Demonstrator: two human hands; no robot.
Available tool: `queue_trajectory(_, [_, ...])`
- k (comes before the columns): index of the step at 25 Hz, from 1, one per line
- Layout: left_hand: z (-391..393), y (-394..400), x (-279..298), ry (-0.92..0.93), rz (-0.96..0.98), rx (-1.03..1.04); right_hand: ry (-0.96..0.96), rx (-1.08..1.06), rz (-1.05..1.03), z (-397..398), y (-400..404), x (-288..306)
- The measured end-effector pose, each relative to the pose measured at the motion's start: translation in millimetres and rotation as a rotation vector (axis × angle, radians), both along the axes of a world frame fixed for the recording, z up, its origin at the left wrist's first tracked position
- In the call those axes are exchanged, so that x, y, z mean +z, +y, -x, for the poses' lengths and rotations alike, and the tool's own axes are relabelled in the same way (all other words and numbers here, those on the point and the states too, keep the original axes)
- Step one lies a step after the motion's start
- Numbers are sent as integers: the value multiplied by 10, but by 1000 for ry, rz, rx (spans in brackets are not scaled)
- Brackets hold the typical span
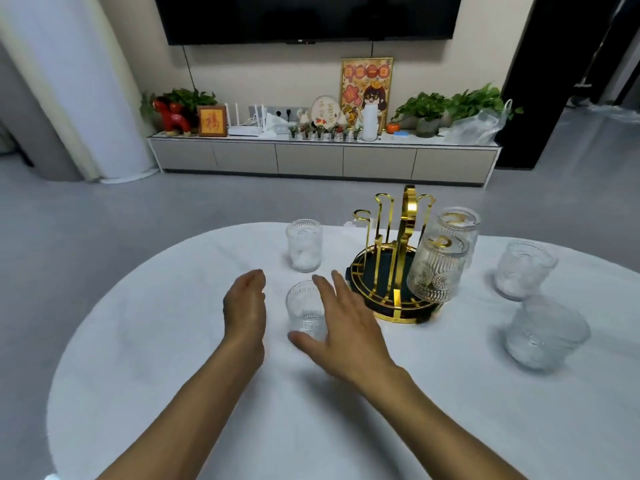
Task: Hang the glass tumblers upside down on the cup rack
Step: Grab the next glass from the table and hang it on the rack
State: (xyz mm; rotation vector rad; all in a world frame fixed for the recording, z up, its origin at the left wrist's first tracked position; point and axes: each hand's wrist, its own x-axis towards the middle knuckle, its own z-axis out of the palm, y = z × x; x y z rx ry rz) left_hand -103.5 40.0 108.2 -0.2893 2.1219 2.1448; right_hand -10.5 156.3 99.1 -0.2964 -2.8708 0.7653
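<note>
Tumblers on the table: four ribbed clear glasses stand upright on the white table [173, 341]. The near tumbler [304, 311] is just left of centre, between the two hands. The far tumbler [304, 244] stands above it in the frame, near the table's far edge. Two right-side tumblers sit at the right of the frame, the upper one [524, 269] above the lower one [545, 332]; the lower one looks blurred.
Tumblers on the rack: two more hang mouth-down and tilted on the right side of the rack, the front hung tumbler [437, 268] overlapping the rear hung tumbler [459, 225] behind it.
Cup rack: the gold cup rack [394, 258] with a round dark base stands right of centre, just beside the right hand. Its left-side hooks are bare.
Left hand: the left hand [245, 306] is left of the near tumbler, fingers together and slightly curled, palm turned toward the glass, holding nothing. A clear gap separates it from the glass.
Right hand: the right hand [341, 327] is spread wide, fingers extended past the right side of the near tumbler and the thumb passing in front of its base. It grips nothing; whether it touches the glass cannot be told.
Background: a low TV cabinet [322, 157] with plants and ornaments runs across the upper frame, below a dark television [308, 15].
</note>
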Motion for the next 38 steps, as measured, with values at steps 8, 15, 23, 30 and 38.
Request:
queue_trajectory(8, [-240, -122, -47, -387, -296, -461, 288, -82, 496, 23, -54, 150])
queue_trajectory(15, [-71, 446, 753, 317, -241, -465, 522, -79, 295, -58, 904, 1115])
queue_trajectory(23, [127, 1114, 801, 924, 460, -627, 232, -68, -420, 320, 1733, 1093])
queue_trajectory(30, [84, 1220, 367, 888, 540, -749, 246, -107, -435, 327, 1736, 1033])
queue_trajectory(38, [96, 1206, 350, 810, 561, -828, 217, -107, -347, 297, 1716, 982])
